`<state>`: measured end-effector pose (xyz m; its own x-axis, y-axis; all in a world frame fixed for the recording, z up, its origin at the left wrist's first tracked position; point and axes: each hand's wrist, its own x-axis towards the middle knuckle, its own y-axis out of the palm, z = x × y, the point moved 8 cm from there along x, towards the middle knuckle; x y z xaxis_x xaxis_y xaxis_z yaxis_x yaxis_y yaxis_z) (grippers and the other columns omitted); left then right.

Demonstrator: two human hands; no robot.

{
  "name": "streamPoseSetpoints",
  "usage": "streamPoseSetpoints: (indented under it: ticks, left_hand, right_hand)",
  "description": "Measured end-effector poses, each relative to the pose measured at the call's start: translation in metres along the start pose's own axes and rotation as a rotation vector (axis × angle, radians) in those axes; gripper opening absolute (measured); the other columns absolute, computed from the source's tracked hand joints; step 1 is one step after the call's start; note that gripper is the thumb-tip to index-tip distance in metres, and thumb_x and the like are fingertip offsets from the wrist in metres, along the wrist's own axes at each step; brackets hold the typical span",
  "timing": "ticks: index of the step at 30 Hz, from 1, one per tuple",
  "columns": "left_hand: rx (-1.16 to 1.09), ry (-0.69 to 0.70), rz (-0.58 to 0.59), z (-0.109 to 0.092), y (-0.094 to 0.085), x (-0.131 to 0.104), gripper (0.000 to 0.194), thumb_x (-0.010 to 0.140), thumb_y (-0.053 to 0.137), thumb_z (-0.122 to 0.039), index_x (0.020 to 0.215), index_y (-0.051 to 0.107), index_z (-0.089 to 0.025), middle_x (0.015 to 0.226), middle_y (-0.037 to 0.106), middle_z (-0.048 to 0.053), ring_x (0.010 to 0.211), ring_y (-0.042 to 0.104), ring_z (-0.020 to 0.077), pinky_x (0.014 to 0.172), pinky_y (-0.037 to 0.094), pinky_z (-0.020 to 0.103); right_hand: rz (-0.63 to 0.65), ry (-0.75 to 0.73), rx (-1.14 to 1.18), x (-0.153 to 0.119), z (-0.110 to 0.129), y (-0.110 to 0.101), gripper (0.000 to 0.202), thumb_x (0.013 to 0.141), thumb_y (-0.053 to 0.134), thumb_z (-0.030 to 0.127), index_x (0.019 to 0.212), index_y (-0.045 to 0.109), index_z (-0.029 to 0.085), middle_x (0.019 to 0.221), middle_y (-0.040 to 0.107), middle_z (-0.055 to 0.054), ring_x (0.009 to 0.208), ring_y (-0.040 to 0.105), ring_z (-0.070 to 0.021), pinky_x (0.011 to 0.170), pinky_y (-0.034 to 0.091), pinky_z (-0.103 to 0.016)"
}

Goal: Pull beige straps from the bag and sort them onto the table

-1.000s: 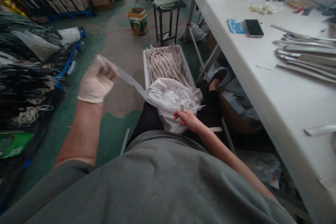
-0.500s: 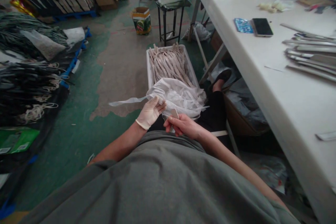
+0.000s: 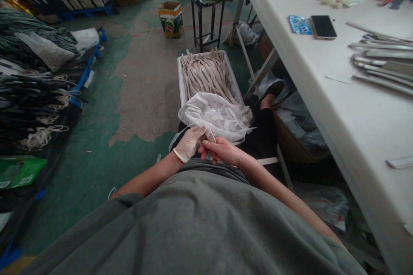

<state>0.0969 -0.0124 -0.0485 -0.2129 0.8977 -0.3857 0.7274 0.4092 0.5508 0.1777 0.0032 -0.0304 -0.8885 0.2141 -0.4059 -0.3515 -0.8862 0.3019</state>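
My left hand [image 3: 189, 144], in a thin pale glove, is closed at the end of a light beige flat strip [image 3: 210, 135]. My bare right hand [image 3: 222, 151] grips the same strip between thumb and fingers, its tip poking up past the knuckles. The two hands meet in front of my waist, and the rest of the strip is mostly hidden by them. Just beyond them sits a white bag [image 3: 193, 109] rolled open, full of translucent plastic strip scraps [image 3: 222, 118]. Behind the bag, a white plastic crate [image 3: 237, 81] holds many beige strips [image 3: 206, 73].
At right a long white table [image 3: 325, 107] carries metal-looking strips [image 3: 383, 62], a phone [image 3: 323, 27] and a blue packet [image 3: 300, 25]. A black stool [image 3: 211, 17] and an open carton [image 3: 170, 19] stand ahead. Bundled goods [image 3: 35, 103] lie on pallets at left.
My left hand has come down and right to meet the strip end at my right hand. The long translucent strip that trailed leftward from it no longer stretches out there.
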Motion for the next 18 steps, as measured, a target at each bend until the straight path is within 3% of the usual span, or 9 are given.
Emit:
streamPoseSetpoints:
  ticks: [8, 18]
  left_hand:
    - [-0.117, -0.018, -0.07, -0.005, -0.012, 0.005, 0.031, 0.07, 0.087, -0.035, 0.077, 0.065, -0.015, 0.078, 0.07, 0.002, 0.072, 0.067, 0.0127, 0.07, 0.056, 0.023]
    - [0.121, -0.052, 0.091, 0.002, 0.001, -0.01, 0.043, 0.07, 0.083, -0.053, 0.085, 0.072, -0.013, 0.066, 0.066, 0.004, 0.056, 0.063, 0.018, 0.052, 0.052, 0.028]
  right_hand:
    - [-0.007, -0.01, 0.024, -0.006, 0.004, 0.001, 0.042, 0.085, 0.062, 0.056, 0.083, 0.07, 0.014, 0.071, 0.071, -0.003, 0.04, 0.037, -0.0039, 0.042, 0.046, -0.018]
    - [0.06, 0.068, 0.074, 0.008, -0.007, 0.006, 0.04, 0.088, 0.062, 0.053, 0.082, 0.069, 0.014, 0.07, 0.07, -0.003, 0.04, 0.032, -0.0041, 0.042, 0.047, -0.019]
